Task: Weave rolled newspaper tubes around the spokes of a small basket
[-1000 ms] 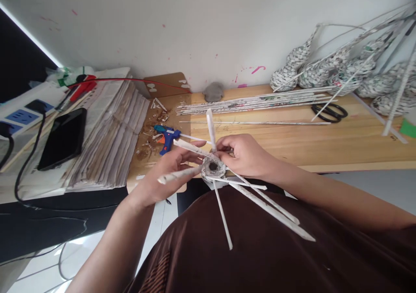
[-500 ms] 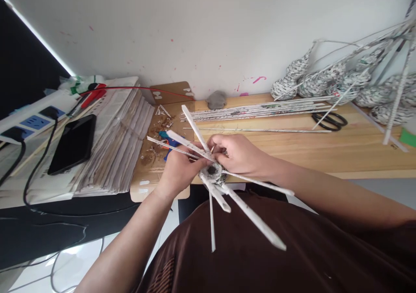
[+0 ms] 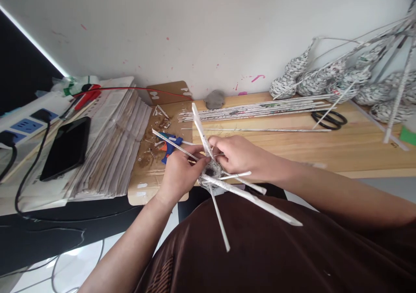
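Observation:
A small round weave of rolled newspaper with a dark hole in its middle is held over my lap, at the table's front edge. White paper tubes stick out of it on several sides; a long flattened paper tube points down to the right. My left hand is closed on the weave's left side, thumb near the hole. My right hand is closed at its far side, thumb and forefinger pinching beside an upright paper tube. The fingertips are partly hidden.
A blue glue gun lies on a stained board left of my hands. Behind are loose paper tubes, a grey lump and black-handled scissors. Woven paper pieces stand right; stacked newspapers and a phone lie left.
The woven piece has turned in my hands, so its paper tubes point in different directions. Both hands stay on it in nearly the same place. The view has shifted slightly.

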Demonstrator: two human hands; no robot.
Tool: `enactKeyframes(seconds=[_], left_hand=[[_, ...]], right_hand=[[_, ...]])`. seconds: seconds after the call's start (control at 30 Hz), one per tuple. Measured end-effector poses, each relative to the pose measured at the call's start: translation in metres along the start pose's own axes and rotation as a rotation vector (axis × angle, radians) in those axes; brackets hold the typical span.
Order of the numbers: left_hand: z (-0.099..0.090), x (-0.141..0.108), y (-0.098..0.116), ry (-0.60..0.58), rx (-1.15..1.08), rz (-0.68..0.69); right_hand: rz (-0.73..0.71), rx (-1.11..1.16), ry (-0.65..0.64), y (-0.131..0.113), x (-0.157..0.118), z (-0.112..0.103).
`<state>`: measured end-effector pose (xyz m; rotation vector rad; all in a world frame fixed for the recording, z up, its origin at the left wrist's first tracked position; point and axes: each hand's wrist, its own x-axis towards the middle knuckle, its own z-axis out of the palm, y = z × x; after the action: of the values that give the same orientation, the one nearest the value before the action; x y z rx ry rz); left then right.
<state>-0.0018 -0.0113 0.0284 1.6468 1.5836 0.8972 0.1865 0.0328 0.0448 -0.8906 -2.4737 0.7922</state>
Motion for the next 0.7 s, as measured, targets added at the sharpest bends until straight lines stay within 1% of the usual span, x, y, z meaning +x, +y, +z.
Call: enactKeyframes(seconds=[0.17, 0.27, 0.33, 0.4, 0.47, 0.5, 0.63, 0.7], left_hand=[[0.001, 0.003, -0.001, -0.076, 0.002, 0.024], [0.002, 0.004, -0.001, -0.065, 0.003, 0.016], [0.003, 0.005, -0.002, -0.033, 0.008, 0.029], [0.003, 0.007, -0.005, 0.009, 0.008, 0.053], [0.004, 0.008, -0.010, 0.038, 0.003, 0.066], [0.004, 0.009, -0.013, 0.037, -0.009, 0.065], [0.007, 0.009, -0.018, -0.007, -0.093, 0.053], [0.009, 0.008, -0.017, -0.007, -0.098, 0.047]], right_hand=[[0.029, -0.063, -0.009, -0.005, -0.004, -0.003], [0.002, -0.083, -0.005, -0.004, -0.003, -0.004], [-0.078, -0.172, 0.066, -0.002, -0.002, -0.005], [-0.151, -0.288, 0.186, -0.001, -0.003, -0.006], [-0.167, -0.331, 0.274, 0.000, -0.005, -0.007], [-0.146, -0.305, 0.274, 0.000, -0.007, -0.006], [0.054, -0.038, 0.119, 0.002, -0.015, 0.001], [0.131, 0.058, 0.117, 0.004, -0.017, 0.007]])
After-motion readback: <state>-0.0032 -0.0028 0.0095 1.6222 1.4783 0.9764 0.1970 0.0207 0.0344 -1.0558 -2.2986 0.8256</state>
